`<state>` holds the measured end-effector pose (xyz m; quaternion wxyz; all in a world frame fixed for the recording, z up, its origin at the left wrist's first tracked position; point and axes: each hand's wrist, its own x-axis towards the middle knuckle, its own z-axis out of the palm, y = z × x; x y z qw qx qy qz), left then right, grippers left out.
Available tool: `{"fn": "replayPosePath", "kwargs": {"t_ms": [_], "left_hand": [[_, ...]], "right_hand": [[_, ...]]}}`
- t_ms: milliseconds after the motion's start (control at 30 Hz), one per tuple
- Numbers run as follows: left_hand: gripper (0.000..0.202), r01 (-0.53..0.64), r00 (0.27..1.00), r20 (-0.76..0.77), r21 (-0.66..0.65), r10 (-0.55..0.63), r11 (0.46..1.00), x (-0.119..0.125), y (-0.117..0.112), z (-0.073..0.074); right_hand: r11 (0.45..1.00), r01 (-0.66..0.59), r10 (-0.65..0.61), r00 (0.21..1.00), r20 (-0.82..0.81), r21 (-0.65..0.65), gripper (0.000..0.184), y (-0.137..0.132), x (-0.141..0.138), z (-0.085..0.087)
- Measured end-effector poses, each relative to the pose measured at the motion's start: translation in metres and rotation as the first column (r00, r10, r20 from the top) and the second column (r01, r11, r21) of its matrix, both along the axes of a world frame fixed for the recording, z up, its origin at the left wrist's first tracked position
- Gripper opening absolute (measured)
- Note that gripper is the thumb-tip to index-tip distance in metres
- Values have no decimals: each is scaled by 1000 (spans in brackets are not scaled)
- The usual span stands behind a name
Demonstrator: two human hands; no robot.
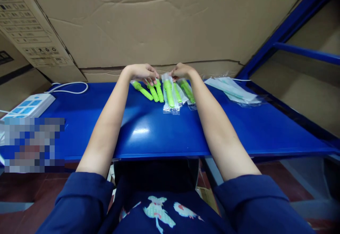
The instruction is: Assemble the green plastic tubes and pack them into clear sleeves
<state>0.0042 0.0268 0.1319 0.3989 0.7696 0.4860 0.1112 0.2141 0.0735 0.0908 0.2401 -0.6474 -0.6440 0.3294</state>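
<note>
My left hand is bent over the far ends of the loose lime-green plastic tubes, its fingers curled and closed on one tube. Another lime-green tube lies slanted to its left, beside a bit of clear film. Between my hands a lime-green tube in a clear bag lies pointing toward me. My right hand is closed at the far end of this bag; its fingertips are partly hidden. More bagged green tubes lie beneath and beside my right wrist.
Flat clear-and-white bags lie right of my right forearm on the blue tabletop. A white power strip with a cable stands at the left. Cardboard walls the back; a blue frame rises at right.
</note>
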Motion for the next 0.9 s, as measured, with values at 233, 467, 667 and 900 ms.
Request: {"fn": "replayPosePath", "kwargs": {"t_ms": [233,467,667,900], "left_hand": [[30,-10,998,65,-13,11,1000,-1,6,-4],[26,22,996,87,-10,-21,1000,-6,12,-5],[25,-37,997,71,-8,38,999,-4,5,-1],[30,-17,1000,18,-1,17,1000,-4,3,-1]], "right_hand": [[999,-49,50,993,-103,12,21,12,2,-10],[994,-89,90,996,7,-57,9,10,0,-5],[986,-79,86,996,40,-144,24,4,-5,-3],[977,-103,110,994,27,-184,29,-1,-11,-5]]}}
